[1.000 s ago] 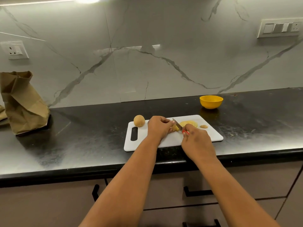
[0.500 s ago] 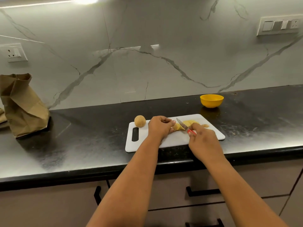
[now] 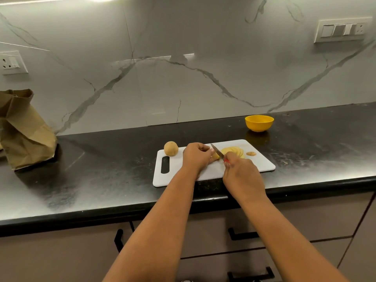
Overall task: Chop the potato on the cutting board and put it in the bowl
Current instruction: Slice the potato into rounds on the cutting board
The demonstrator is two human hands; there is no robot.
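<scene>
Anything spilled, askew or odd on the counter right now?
Nothing stands out. The slices lie fanned on the cutting board, which overhangs nothing. The left hand steadies the potato piece, the right hand holds the knife, and the bowl stands upright.

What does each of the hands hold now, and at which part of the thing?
The right hand grips the knife by its red handle. The left hand holds the uncut end of the potato piece on the cutting board.
</scene>
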